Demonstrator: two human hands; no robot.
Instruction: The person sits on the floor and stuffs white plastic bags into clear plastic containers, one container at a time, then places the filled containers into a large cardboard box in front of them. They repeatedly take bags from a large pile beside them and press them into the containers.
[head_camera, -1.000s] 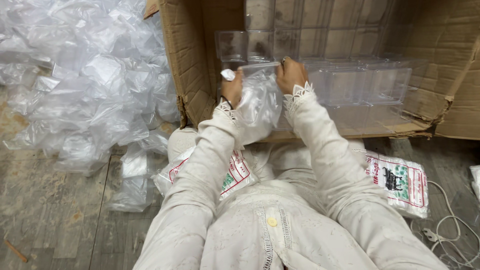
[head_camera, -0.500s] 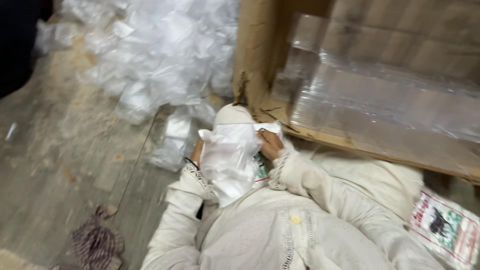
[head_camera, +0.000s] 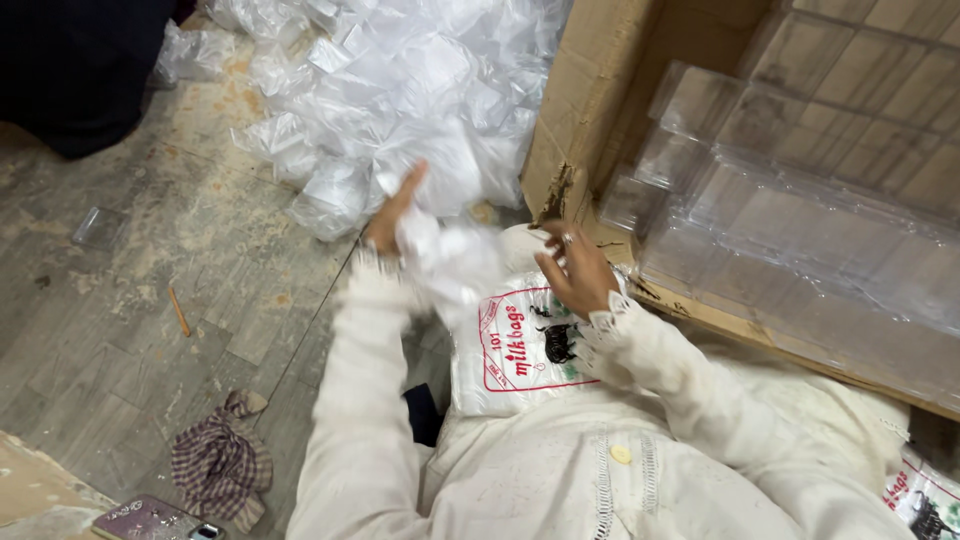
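Two hands at work over the lap: left hand raised toward the heap of clear plastic bags on the floor, fingers closed on a crumpled clear bag, blurred in motion. Right hand half open, fingers spread, hovering empty just above the printed pack of bags lying on the lap. Best handled with a loose grip on the film, kept clear of the torn cardboard box edge. Stacked clear plastic containers inside the box.
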